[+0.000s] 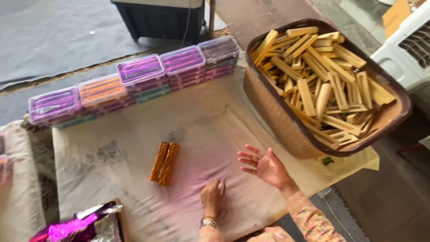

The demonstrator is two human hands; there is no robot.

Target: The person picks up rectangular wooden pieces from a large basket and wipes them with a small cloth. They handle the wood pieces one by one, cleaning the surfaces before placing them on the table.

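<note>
My right hand [265, 165] hovers palm up with fingers spread over the cream cloth [215, 130], holding nothing. My left hand [212, 195] rests on the cloth just below and left of it, fingers curled loosely, nothing visible in it. Two orange foil-wrapped bars [165, 163] lie side by side on the cloth, a short way left of both hands. A brown woven basket [277, 114] full of several plain yellow wooden boxes [320, 80] stands to the upper right of my right hand.
A row of stacked clear plastic cases [134, 83] with purple and orange contents lines the cloth's far edge. Crumpled magenta and silver foil [78, 224] sits in a box at the lower left. A white crate [403, 49] stands at the right, a dark bin [161, 20] at the top.
</note>
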